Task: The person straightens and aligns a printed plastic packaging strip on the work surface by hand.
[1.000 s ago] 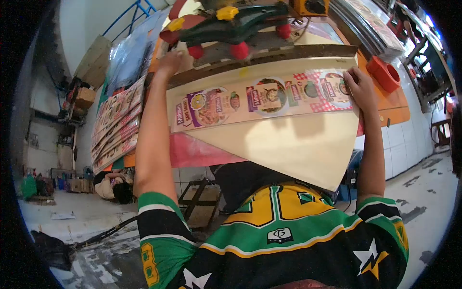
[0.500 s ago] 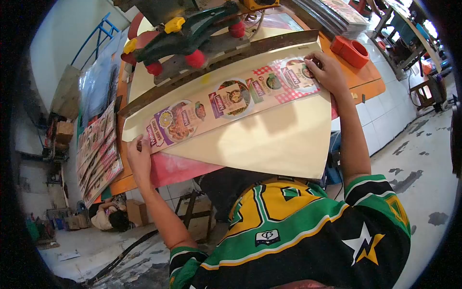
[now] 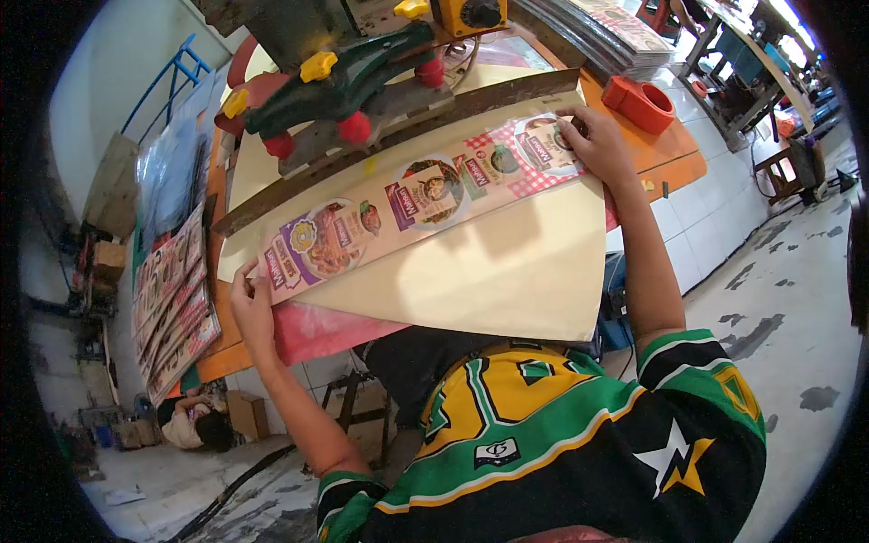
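A long printed strip point(image 3: 421, 201) with food pictures lies slanted across a cream-coloured sheet point(image 3: 507, 262), just in front of a dark metal bar point(image 3: 398, 145). At its left end my left hand point(image 3: 253, 312) pinches the corner between thumb and fingers. The strip's right end is under my right hand point(image 3: 599, 149), thumb and fingertips closed on its edge. Beneath the cream sheet, part of a pink-red sheet point(image 3: 335, 331) shows near the table's front. Beyond the bar stands a machine with a dark green arm point(image 3: 339, 86), red feet and yellow knobs.
Printed sheets lie fanned in a stack point(image 3: 172, 308) at the left. On the orange table point(image 3: 670, 163) at the right is a red tape-like ring point(image 3: 638, 104). Another pile of printed sheets point(image 3: 625, 32) sits behind it. Lower left, a person point(image 3: 197, 425) is beside a cardboard box.
The whole view has shifted a little, so things appear slightly lower and further left. Both hands and the strip keep almost the same position against the bar.
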Available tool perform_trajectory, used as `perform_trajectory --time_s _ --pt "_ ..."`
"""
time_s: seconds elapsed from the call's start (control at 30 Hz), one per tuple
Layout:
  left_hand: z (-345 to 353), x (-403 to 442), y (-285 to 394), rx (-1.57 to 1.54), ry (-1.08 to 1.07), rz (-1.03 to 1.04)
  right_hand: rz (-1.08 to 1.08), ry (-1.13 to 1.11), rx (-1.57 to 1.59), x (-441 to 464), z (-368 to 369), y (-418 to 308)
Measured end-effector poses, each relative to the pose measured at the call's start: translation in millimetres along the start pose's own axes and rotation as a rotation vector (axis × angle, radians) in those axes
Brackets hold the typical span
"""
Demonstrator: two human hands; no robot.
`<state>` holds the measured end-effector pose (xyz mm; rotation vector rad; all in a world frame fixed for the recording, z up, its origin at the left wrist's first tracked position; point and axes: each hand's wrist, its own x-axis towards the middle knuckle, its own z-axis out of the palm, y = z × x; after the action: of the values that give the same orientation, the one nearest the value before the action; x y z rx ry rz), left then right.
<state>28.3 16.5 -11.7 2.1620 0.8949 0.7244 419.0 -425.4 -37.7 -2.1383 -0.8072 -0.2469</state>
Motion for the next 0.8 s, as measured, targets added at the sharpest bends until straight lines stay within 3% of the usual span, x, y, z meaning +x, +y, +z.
perform_trajectory --time_s 0.2,0.27,0.6,0.8 --pt "3 -1 14 0.004 -0.01 -0.005 0.093 0.004 0.016 -2 -5 -17" --pt "3 2 12 0.026 -0.014 -0.002 -0.035 0.037 -0.036 -1 -1 -8" --pt "4 12 6 0.126 -0.024 0.079 0.005 -0.029 -0.085 -2 -6 -18" --pt "5 16 3 0.172 -0.015 0.083 -0.153 0.087 0.093 -2 -1 -9"
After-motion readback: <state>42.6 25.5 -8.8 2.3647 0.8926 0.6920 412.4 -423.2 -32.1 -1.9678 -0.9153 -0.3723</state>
